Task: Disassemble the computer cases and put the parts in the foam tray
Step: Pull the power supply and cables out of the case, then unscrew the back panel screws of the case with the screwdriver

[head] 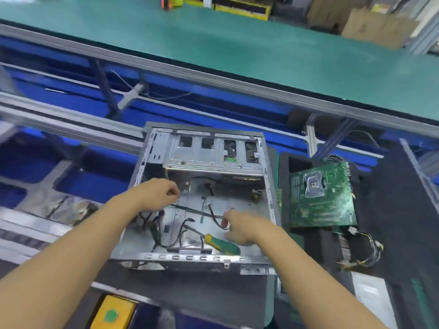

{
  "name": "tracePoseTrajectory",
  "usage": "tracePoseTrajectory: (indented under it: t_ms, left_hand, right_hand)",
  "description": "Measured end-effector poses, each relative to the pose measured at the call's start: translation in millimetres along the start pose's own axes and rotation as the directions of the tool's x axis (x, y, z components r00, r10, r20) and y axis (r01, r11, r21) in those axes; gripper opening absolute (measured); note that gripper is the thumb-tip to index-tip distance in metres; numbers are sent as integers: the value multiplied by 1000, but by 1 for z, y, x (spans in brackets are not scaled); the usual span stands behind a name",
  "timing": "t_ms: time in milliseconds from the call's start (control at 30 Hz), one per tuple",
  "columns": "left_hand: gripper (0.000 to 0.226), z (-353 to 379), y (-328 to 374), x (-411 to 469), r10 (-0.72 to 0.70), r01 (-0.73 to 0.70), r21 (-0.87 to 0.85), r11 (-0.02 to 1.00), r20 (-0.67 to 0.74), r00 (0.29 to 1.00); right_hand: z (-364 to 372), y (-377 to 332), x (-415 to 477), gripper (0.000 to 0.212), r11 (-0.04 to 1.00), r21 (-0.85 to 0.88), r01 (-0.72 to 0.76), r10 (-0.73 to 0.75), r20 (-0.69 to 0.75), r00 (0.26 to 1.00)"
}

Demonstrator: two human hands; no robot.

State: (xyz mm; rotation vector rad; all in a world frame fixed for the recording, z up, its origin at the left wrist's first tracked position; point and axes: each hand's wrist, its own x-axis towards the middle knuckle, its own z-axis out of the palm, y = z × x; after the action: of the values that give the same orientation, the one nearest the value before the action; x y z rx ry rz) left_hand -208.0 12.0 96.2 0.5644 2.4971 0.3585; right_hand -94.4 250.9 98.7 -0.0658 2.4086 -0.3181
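Entry: two hands inside the open computer case (190, 258), centre of view.
Left hand (161, 193): fingers curled near the case's left wall; through the blur I cannot tell whether it holds a wire. Right hand (240, 227): pinches a black cable (217, 220), just above a green-yellow screwdriver (222, 244). Right of the case: motherboard (320, 195) lying in the black foam tray (380, 210), whose near end I see cut off.

Green belt (237, 55) — cardboard boxes (370, 29).
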Motion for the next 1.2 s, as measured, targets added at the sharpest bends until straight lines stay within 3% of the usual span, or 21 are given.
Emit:
tracePoseTrajectory:
  t_ms: [67, 133, 233, 333, 400, 467, 533, 667, 800, 967, 1033, 1200]
  left_hand:
    - [19, 4, -5, 0, 43, -43, 13, 999, -21, 999]
    - [20, 7, -6, -4, 110, -110, 46, 993, 3, 994]
    - [21, 12, -5, -12, 208, -221, 123, 967, 116, 971]
    - [21, 16, 4, -23, 332, -336, -19, 942, 222, 917]
    - [20, 19, 13, -30, 415, -400, -110, 910, 267, 870]
    - [24, 24, 22, -35, 447, -416, -164, 894, 332, 831]
    - [36, 27, 29, -39, 447, -396, -207, 895, 425, 787]
    - [66, 33, 42, -48, 423, -438, -102, 893, 518, 743]
    - [54, 51, 46, -64, 447, -463, -35, 886, 333, 830]
    - [47, 72, 45, -82, 480, -481, 156, 863, 47, 876]
    - [43, 80, 48, -89, 458, -436, 199, 878, -80, 885]
    - [48, 93, 48, -99, 420, -371, 224, 901, -238, 876]
  right_hand:
    - [6, -12, 26, 41, 985, -168, -28, 60, 194, 979]
    - [16, -21, 47, 52, 966, -253, -48, 122, 286, 950]
    - [28, -26, 64, 46, 937, -346, -41, 139, 264, 954]
    - [21, -25, 60, 38, 943, -328, -50, 130, 227, 965]
    - [11, -21, 48, 30, 978, -192, -80, 111, 158, 981]
    - [2, -17, 33, 17, 987, 121, -104, 93, 92, 991]
    - [-5, -18, 15, 14, 892, 443, -86, 76, 41, 996]
    - [-7, -26, -16, 28, 609, 792, 32, 131, -140, 981]
    - [6, -37, -43, 35, 204, 957, 207, 193, -246, 950]
    - [46, -54, -92, 17, -194, 890, 412, 210, -372, 904]
    - [71, -59, -113, 12, -219, 878, 426, 204, -386, 900]
    - [142, -69, -142, 11, -85, 932, 351, 274, -317, 908]
